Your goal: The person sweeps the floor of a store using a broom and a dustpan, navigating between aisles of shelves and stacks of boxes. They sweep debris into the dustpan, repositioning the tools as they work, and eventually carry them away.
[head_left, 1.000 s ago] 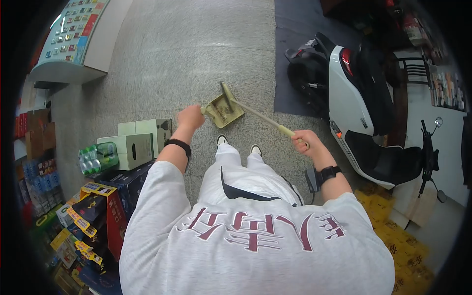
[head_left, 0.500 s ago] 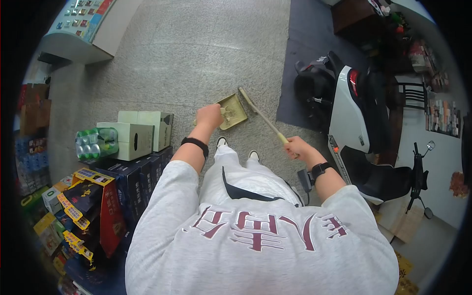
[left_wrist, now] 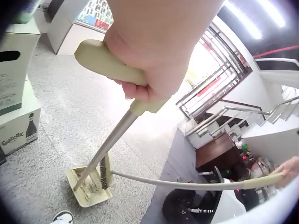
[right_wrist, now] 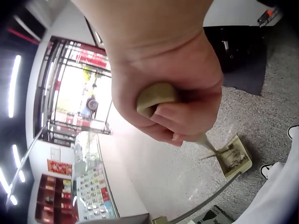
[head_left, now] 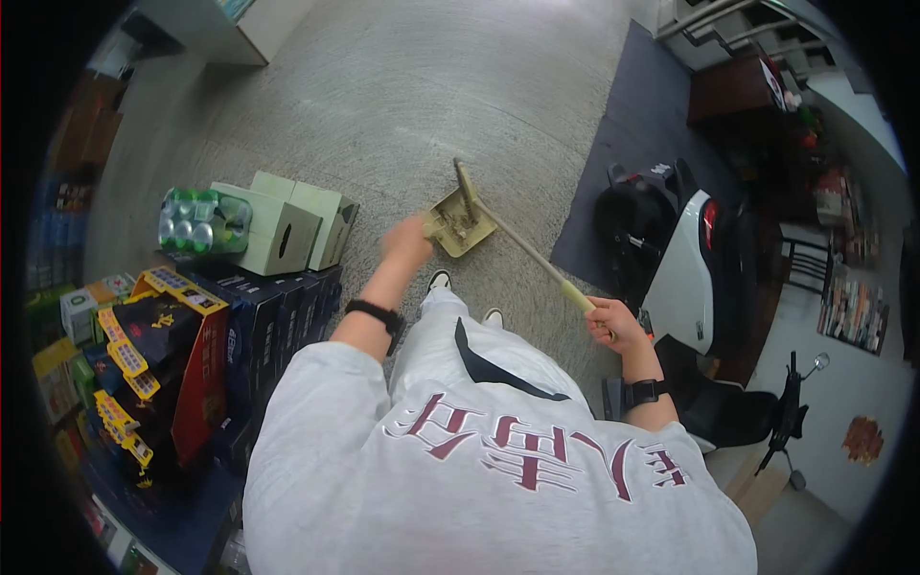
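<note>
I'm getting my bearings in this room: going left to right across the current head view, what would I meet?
Green bottle pack, pale cartons, left hand, dustpan, broom handle, right hand, scooter's upper mirror.

Through the head camera I see a grey speckled stone floor (head_left: 383,115), with a long dark grey mat (head_left: 623,144) laid along its right side and a dark brown wooden cabinet (head_left: 733,91) beside the mat. My left wrist view gives me a white staircase with metal rails (left_wrist: 275,115), a white wall (left_wrist: 266,88) and 2 glowing white ceiling tubes (left_wrist: 245,21). From the right wrist I get a tall dark-framed window (right_wrist: 77,88), bright with daylight, a white glass-topped display case (right_wrist: 96,191) and a reddish-brown wooden shelf unit (right_wrist: 51,198).
</note>
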Tool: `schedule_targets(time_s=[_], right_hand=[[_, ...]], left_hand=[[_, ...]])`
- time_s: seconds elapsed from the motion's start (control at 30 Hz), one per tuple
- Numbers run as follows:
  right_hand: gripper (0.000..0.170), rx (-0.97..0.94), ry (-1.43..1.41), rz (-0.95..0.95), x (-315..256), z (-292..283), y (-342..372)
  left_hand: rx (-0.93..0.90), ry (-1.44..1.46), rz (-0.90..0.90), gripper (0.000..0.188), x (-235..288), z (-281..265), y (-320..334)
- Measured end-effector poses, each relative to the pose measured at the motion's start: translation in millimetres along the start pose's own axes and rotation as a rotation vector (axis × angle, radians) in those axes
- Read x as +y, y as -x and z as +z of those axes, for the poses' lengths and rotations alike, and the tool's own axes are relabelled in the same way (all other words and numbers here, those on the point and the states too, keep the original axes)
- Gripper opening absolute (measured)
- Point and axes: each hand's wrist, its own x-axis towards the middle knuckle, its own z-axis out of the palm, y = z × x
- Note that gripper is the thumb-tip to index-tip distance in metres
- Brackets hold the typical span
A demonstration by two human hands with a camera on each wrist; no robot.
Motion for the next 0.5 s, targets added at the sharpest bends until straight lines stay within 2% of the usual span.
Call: schedule_targets(time_s=[0.03, 0.1, 0.13, 0.2, 0.27, 0.33, 0.47, 0.5], right_hand=[[0.025, -0.007, 0.018, 0.005, -6, 9, -4], [0.039, 0.038, 0.288, -0.113, -18, 33, -15], [0.039, 0.030, 0.306, -0.112, -25, 44, -25], [0.035, 0.090, 0.620, -0.221, -41, 62, -56], [0.033, 0.130, 0.743, -0.226, -51, 68, -103], [0.019, 0.131, 0.791, -0.207, -72, 89, -129], [0.020, 0.114, 0.864, -0.179, -79, 122, -178], [0.021, 0.142, 1.000, -0.165, -72, 132, -188]], left_hand=[[0.007, 0.010, -0.016, 0.019, -13, 0, 8], [0.073, 0.035, -0.146, 0.016, -35, 1, 22], [0.081, 0.046, -0.161, 0.016, -38, -3, 31], [0.112, 0.006, -0.202, 0.013, -43, -13, 49], [0.135, 0.035, -0.250, 0.013, -53, -10, 60], [0.155, 0.057, -0.300, 0.013, -64, -7, 68], [0.212, 0.109, -0.392, 0.014, -78, -4, 71], [0.221, 0.119, -0.417, 0.015, -79, -4, 70]])
